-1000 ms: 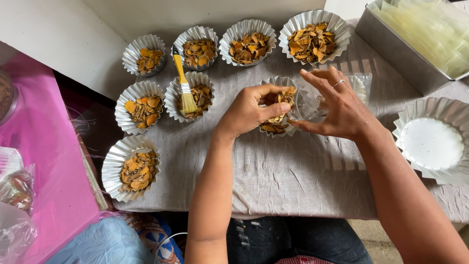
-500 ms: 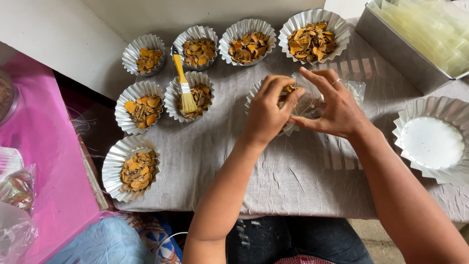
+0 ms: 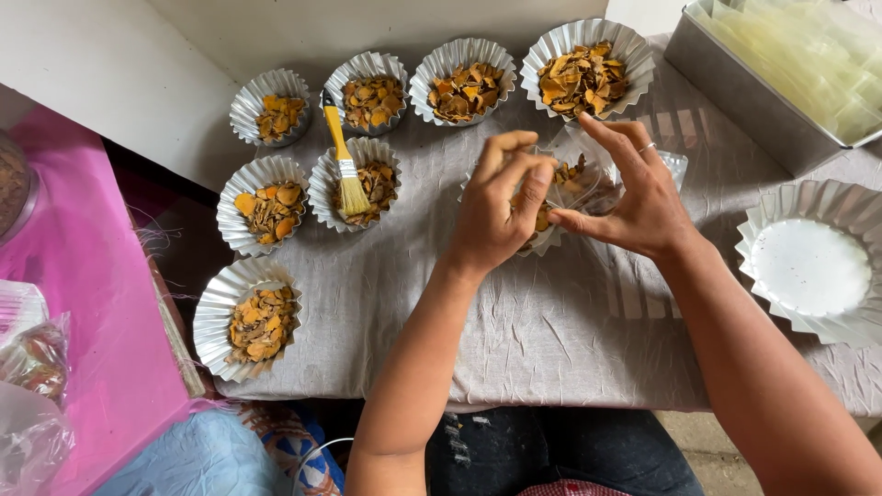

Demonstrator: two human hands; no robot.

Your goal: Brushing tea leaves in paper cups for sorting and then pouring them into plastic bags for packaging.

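Both hands [image 3: 570, 202] around clear bag [image 3: 588, 179]

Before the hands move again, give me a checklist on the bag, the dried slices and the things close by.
1. Clear plastic bag held by the right hand: ok.
2. Bag mouth open: cannot tell, the fingers hide it.
3. Left hand pinching dried orange slices: cannot tell, fingers curled over them.
4. Fluted foil cup under both hands, so drops land in it: ok.
5. Yellow-handled brush lying on a neighbouring cup, apart from the hands: ok.
6. Empty fluted tray at the right, free: ok.
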